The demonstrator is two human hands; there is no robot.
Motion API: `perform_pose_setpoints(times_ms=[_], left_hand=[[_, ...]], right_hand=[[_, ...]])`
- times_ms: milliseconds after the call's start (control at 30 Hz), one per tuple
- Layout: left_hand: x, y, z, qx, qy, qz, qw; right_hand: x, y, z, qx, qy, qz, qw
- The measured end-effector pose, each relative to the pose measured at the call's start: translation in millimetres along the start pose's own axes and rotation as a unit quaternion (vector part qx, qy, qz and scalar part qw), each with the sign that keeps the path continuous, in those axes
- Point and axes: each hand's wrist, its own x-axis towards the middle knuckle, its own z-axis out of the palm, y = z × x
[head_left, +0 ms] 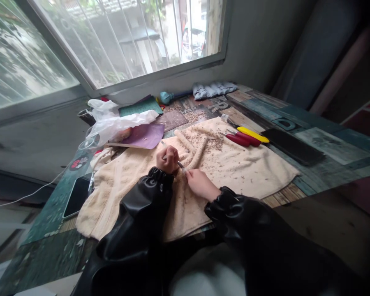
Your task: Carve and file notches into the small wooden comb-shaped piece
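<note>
In the head view, the left hand [167, 159] is near the middle of the frame, its fingers curled in a closed fist and its knuckles turned upward. Its forearm, in a black shiny sleeve [142, 201], comes from the lower left. The right hand [200, 183] is just beside it, a little lower and to the right, with the back of the hand up and the wrist almost straight; its forearm enters from the lower right.

Between the two hands is a slim rod [180, 165], grey and dark. The left hand is closed around it, and the right fingers pinch its lower end. Its long axis runs slantwise, from the upper left down to the right. A thin pale piece [163, 143] appears above the left fist; whether it belongs to the same rod, I cannot tell.

Below the hands lies a cream towel [234, 181], with many small shavings [214, 142] spread in its upper middle part. Right of these, red-handled pliers [242, 138] lie near a yellow cutter [253, 135].

At the left of centre, a white plastic bag [120, 119] is crumpled; something orange-brown shows at its lower edge, not clear enough to name. A purple sheet [146, 136] beside it carries a few crumbs.
</note>
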Motion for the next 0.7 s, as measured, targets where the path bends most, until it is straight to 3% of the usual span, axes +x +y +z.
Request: perform_pose_setpoints(times_ms=[233, 367, 500, 600, 700], left_hand=[[-6, -1, 0.1, 0.042, -0.048, 0.025, 0.998], [-3, 0, -4.0, 0.009, 0.047, 0.016, 0.999], [3, 7, -6.6, -0.035, 0.066, 0.02, 0.997], [3, 17, -3.9, -0.058, 0.094, 0.056, 0.992], [-2, 23, 3.2, 0.011, 0.12, 0.114, 0.986]], right_hand=[[7, -4, 2, 0.003, 0.005, -0.003, 1.0], [-10, 4, 5, 0.007, -0.003, -0.018, 1.0], [-35, 16, -3, 0.003, 0.004, -0.028, 1.0], [-35, 16, -10, -0.004, 0.027, -0.039, 0.999], [-25, 9, -8, -0.017, 0.051, -0.043, 0.998]])
